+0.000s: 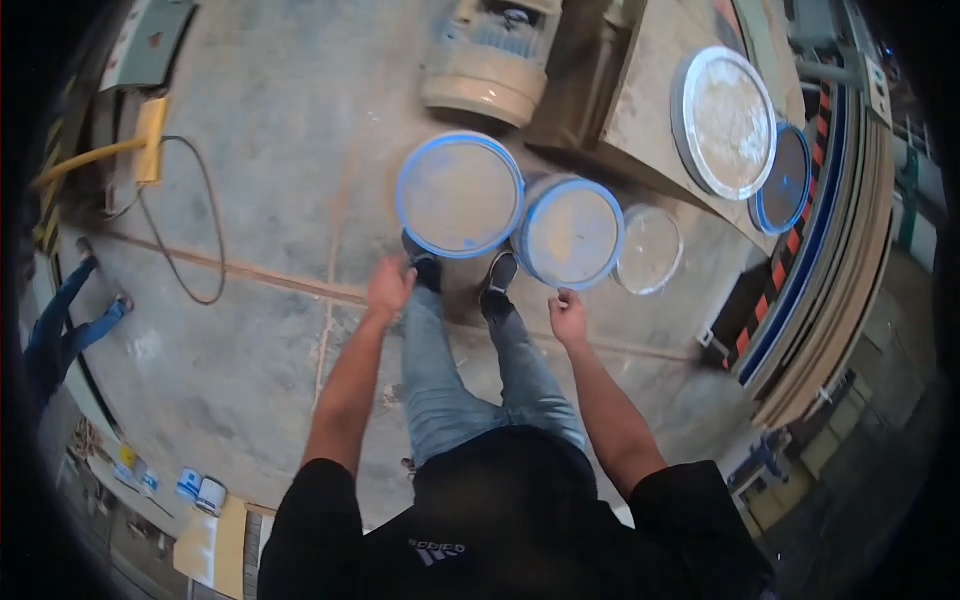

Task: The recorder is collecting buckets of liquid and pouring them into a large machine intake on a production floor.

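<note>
Although the left drum (pixel 460 195) and the right drum (pixel 572 235) look already closed, both stand unlifted on the floor (pixel 280 200), beside the near-left corner of the wooden surface (pixel 645 125). The left hand (pixel 390 288) is loosely open, visibly holding nothing; the right hand (pixel 568 316) is half-curled near the right drum's rim, its hold I cannot tell.

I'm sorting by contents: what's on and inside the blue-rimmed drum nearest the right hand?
The blue-rimmed drum by the right hand has pale smears or dust on its flat top. That top seems closed, so anything inside is covered and cannot be seen.
</note>
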Tool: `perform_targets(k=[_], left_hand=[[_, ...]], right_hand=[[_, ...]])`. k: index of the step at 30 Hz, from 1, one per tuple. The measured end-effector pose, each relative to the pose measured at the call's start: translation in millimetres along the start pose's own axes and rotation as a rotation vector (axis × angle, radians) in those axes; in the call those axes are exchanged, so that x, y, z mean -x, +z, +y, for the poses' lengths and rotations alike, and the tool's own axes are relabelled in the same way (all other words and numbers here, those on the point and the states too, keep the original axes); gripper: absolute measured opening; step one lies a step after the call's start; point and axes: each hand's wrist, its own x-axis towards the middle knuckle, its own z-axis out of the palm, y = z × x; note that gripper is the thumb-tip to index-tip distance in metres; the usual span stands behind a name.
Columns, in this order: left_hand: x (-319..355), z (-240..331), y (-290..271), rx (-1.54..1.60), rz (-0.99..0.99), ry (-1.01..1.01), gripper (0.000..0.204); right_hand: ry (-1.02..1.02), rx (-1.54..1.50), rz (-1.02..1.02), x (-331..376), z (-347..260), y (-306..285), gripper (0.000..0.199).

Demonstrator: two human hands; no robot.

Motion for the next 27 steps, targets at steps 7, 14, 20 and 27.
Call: perform_targets(k=[7,14,20,27], left_hand=[[-128,-8,16,0.178,0.460,-0.269,0.063],[-154,1,32,0.620,0.290,-0.474,0.068],[-155,23,30,0.941,0.173,-0.708,0.052],[-148,25,36,1.026,0.273,-0.645,0.032]], right_hand=[[-0.294,-0.033,-0.023,-90,-52,36,0.033],[-0.363,-0.014,0.054,-211,-133,100,0.053],[-0.100,0.058,-0.156,-255,-125,106,0.063],[-0.212,-0.037,0.048,-246,-115,118,0.043]])
